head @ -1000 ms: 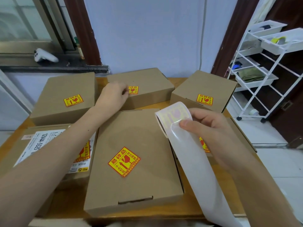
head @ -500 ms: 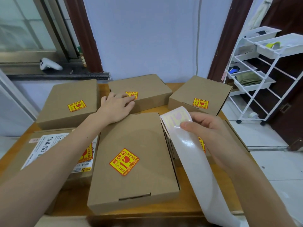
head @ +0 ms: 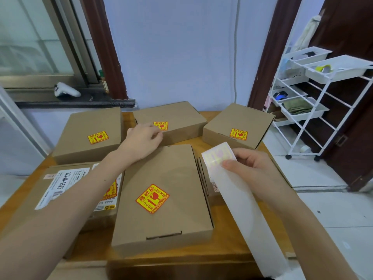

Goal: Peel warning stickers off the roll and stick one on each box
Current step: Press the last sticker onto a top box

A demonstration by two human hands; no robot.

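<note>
Left hand (head: pixel 141 141) has slid back off the sticker (head: pixel 160 125) on the far box (head: pixel 171 120), loosely curled and holding nothing, while right hand (head: pixel 254 170) grips the roll (head: pixel 219 156).

White shipping label (head: pixel 60 187) on the near-left box (head: pixel 26 207) reads "12V4A-5525".

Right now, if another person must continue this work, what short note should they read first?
Left hand: empty, resting at the near edge of the back middle box.
Right hand: holds the sticker roll; its empty backing strip hangs off the table's front.
Done: yellow stickers show on all six boxes in view, though the one on the front right box is mostly hidden by the strip.
Left: check that hidden sticker, then put the roll down.
</note>
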